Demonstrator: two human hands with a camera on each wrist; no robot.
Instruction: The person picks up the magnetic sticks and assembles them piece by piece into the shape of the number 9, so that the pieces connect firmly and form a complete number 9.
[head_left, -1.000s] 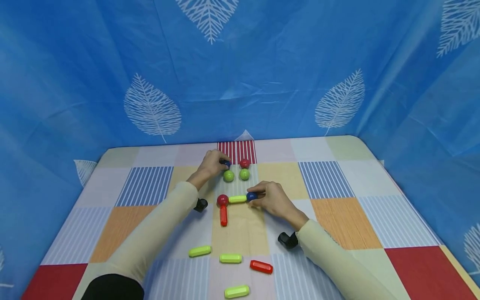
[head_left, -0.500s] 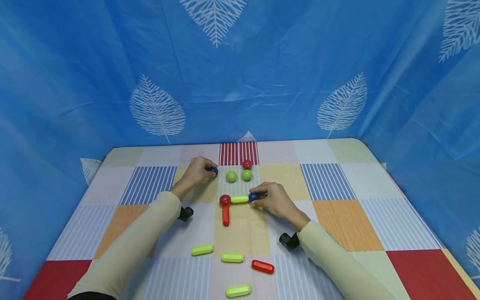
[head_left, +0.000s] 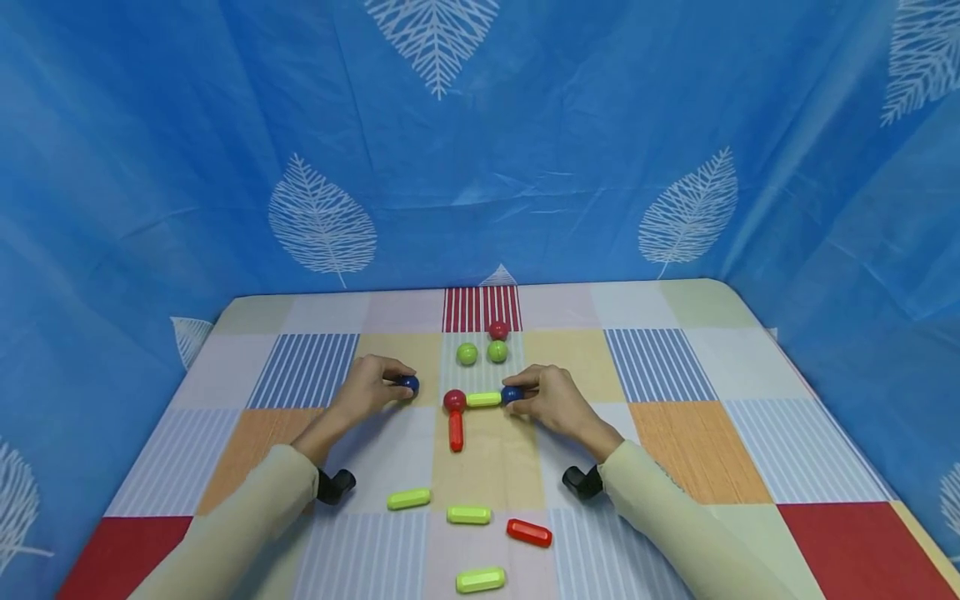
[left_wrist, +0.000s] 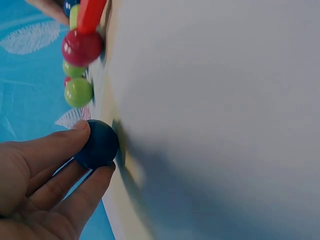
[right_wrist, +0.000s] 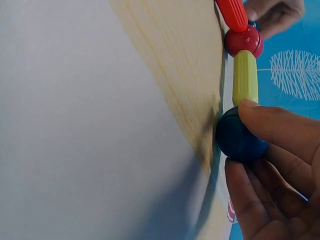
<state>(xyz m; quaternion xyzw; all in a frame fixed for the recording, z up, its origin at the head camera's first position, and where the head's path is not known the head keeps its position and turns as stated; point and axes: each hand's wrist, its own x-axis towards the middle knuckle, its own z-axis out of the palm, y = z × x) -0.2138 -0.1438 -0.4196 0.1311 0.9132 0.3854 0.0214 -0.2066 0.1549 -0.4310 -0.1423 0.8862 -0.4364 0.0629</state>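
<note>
Between thumb and fingers my left hand (head_left: 371,388) pinches a blue ball (left_wrist: 100,145), to the left of a joined piece. My right hand (head_left: 553,402) pinches another blue ball (right_wrist: 238,137) at that piece's right end. A yellow-green rod (right_wrist: 245,77) runs from this ball to a red ball (head_left: 454,401). From the red ball a red rod (head_left: 456,432) points toward the front of the table. A gap separates the left hand's ball from the red ball.
Behind the joined piece sit two green balls (head_left: 467,354) and a smaller-looking red ball (head_left: 498,331). Nearer the front lie several loose yellow-green rods (head_left: 468,515) and one red rod (head_left: 529,532). A blue leaf-print curtain (head_left: 480,167) stands behind the patchwork-covered table (head_left: 675,450).
The left hand has carried its blue ball away from the green balls, leftward and then toward the front. The right hand stays on its ball at the joined piece.
</note>
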